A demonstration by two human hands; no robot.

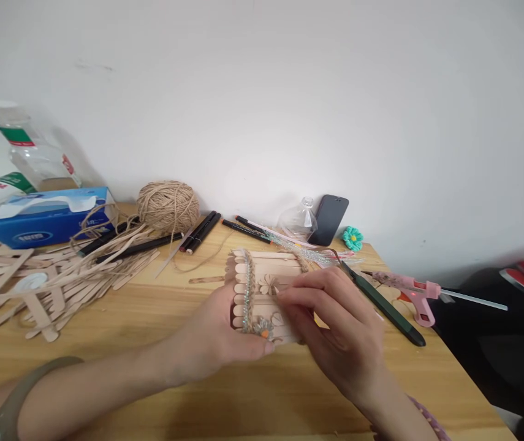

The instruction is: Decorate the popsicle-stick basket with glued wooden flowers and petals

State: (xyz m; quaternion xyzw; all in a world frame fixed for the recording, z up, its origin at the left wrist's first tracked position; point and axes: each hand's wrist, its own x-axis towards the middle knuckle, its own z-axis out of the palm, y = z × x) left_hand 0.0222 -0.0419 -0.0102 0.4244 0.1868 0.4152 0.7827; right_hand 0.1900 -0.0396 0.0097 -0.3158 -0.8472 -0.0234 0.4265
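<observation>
Clasping craft-stick piece (264, 304) with left fingers (253, 350); bunching right fingers (310, 298) at its pale flower (266, 284), cannot tell if grasping. With glue gun (402, 282) right of piece.

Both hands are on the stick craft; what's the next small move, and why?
Probably press the pale flower gently with the right hand: its fingertips are right beside it, and the left hand holds the stick craft from the side. Whether the flower is firmly fixed, I can't tell.
</observation>
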